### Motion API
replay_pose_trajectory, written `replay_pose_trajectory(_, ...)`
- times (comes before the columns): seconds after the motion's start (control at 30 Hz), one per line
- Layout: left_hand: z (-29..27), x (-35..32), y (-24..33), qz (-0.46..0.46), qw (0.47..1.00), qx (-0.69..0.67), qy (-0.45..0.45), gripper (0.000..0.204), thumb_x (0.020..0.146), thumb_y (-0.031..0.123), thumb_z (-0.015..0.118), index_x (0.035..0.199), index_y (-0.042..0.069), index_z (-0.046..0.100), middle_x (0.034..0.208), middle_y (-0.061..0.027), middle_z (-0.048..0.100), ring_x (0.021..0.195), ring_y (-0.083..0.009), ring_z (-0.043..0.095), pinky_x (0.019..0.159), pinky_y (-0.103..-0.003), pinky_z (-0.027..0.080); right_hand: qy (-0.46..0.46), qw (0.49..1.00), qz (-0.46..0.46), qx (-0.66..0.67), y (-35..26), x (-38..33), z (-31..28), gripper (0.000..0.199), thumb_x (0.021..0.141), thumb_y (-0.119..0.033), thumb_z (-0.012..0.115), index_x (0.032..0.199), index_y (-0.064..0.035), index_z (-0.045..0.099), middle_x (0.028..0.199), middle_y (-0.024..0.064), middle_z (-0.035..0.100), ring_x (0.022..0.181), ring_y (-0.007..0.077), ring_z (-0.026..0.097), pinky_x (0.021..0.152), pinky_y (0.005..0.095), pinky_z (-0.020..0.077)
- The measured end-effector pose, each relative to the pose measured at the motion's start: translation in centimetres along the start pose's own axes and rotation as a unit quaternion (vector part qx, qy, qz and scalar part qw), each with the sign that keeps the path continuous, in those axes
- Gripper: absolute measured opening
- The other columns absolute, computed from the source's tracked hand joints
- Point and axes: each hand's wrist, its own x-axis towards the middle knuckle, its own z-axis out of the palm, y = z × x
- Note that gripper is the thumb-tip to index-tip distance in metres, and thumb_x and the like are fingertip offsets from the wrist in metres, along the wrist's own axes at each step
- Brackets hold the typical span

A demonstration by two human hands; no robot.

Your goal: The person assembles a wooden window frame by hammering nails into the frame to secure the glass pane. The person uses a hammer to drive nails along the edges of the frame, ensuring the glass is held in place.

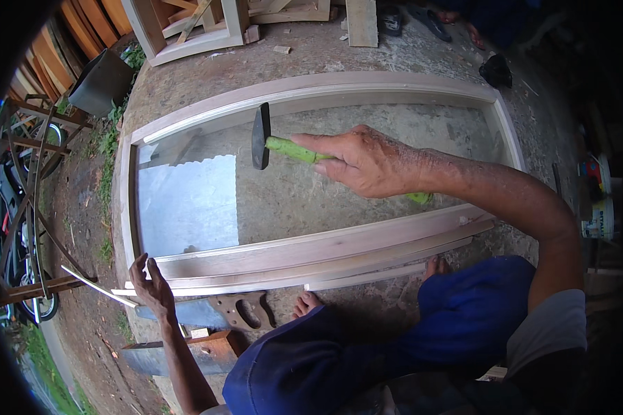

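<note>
Rectangular wooden frame (126,200) with a clear pane (187,200), apparently glass, lying flat on the concrete floor (353,59) before a seated or squatting person. A bright reflection covered the left part of the pane. The right hand (374,162) was closed round the green handle of a hammer (278,145), its index finger stretched along the grip; the dark head hung above the pane, well inside the rails. The left hand (152,285) was at the near left corner of the frame, its fingers loosely bent; whether they pinched a nail or pressed on the wood could not be told. Pale wooden strips (367,277) lay along the near rail, and a handsaw (246,312) rested beside them, next to the left hand.

Principal risks, as judged: a slipped grip or a low swing could have brought the hammer head down on the pane and cracked it. A blow near the corner, if badly aimed, could have caught the left fingertips or jarred the pane's edge. The bare feet (306,304), close to the near rail, would have been exposed to broken pieces or to a dropped hammer.
</note>
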Motion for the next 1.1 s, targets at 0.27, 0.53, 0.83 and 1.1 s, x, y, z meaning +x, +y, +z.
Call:
replay_pose_trajectory(0.27, 8.8, -1.5, 28.6, 0.146, 0.958, -0.118, -0.218, 0.012, 0.093, 0.0, 0.066, 0.104, 0.002, 0.07, 0.106, -0.0159, 0.07, 0.102, -0.0326, 0.066, 0.089, -0.041, 0.052, 0.191, 0.974, 0.119, 0.011, 5.8, -21.0, -7.6, 0.061, 0.101, -0.02, 0.064, 0.153, 0.0016, 0.042, 0.08, 0.0171, 0.07, 0.071, 0.0202, 0.07, 0.067, 0.035, 0.056)
replay_pose_trajectory(0.53, 22.1, -1.5, 53.2, 0.309, 0.861, -0.175, -0.364, 0.01, 0.094, 0.007, 0.067, 0.102, 0.002, 0.071, 0.102, -0.017, 0.071, 0.097, -0.0362, 0.07, 0.085, -0.042, 0.054, 0.451, 0.872, 0.187, -0.042, 11.6, -45.6, -5.7, 0.039, 0.097, -0.011, 0.068, 0.131, 0.0031, 0.056, 0.092, 0.016, 0.071, 0.077, 0.0219, 0.071, 0.073, 0.0345, 0.0569)
replay_pose_trajectory(0.83, 39.9, -10.1, 79.2, 0.315, 0.77, -0.142, -0.536, 0.016, 0.093, 0.017, 0.067, 0.101, 0.005, 0.073, 0.099, -0.0148, 0.076, 0.094, -0.0287, 0.074, 0.082, -0.039, 0.058, 0.677, 0.676, 0.148, 0.249, 21.4, -59.5, -10.2, 0.037, 0.099, -0.002, 0.057, 0.135, 0.0067, 0.054, 0.089, 0.0034, 0.06, 0.057, 0.0048, 0.05, 0.052, 0.0213, 0.0438)
replay_pose_trajectory(1.1, 57.7, -21.3, 96.4, 0.182, 0.843, -0.212, -0.459, 0.017, 0.091, 0.022, 0.074, 0.102, 0.01, 0.077, 0.095, -0.0124, 0.078, 0.089, -0.0229, 0.075, 0.079, -0.034, 0.057, 0.689, 0.644, 0.115, 0.31, 32.9, -68.1, -15.8, 0.04, 0.1, -0.001, 0.056, 0.138, 0.0081, 0.05, 0.084, 0.0025, 0.058, 0.052, 0.0018, 0.044, 0.046, 0.0202, 0.0375)
